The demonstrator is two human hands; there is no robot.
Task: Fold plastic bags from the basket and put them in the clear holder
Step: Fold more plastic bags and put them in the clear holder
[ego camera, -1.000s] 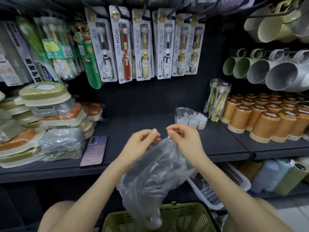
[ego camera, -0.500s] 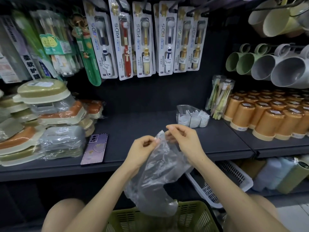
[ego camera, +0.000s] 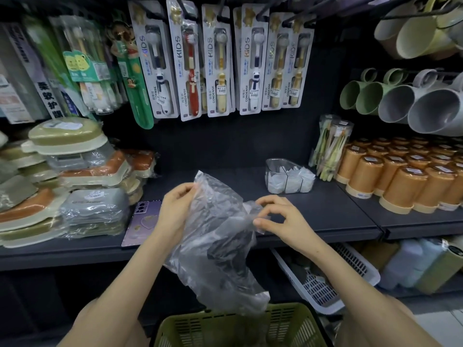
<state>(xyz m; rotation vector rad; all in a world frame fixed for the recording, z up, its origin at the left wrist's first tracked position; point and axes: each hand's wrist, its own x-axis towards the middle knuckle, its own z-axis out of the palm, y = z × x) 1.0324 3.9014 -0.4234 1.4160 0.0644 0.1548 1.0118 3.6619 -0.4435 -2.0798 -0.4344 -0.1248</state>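
Plastic bag up between both hands, and the left fingertips were pinching its top edge against the thumb, that corner poking up just above them. Over on the other side, the right thumb and forefinger were nipped together on a crumpled flap of the bag's side, the remaining fingers arched loosely above it. Left hand sat higher, right hand lower and apart from it, so the clear film was stretched on a slant between the two. It hung wrinkled and unfolded in front of the dark shelf edge, its lower end down at the rim of the green basket; whether it touched the rim, hard to say. Back on the shelf, beyond the right hand, stood the clear holder with white folded bags packed upright inside. A purple phone lay flat beside the left wrist, next to stacked wrapped soap boxes. Orange cups crowded the shelf's right end, kids' toothbrush packs hung above, and a white slotted basket sat on the level below.
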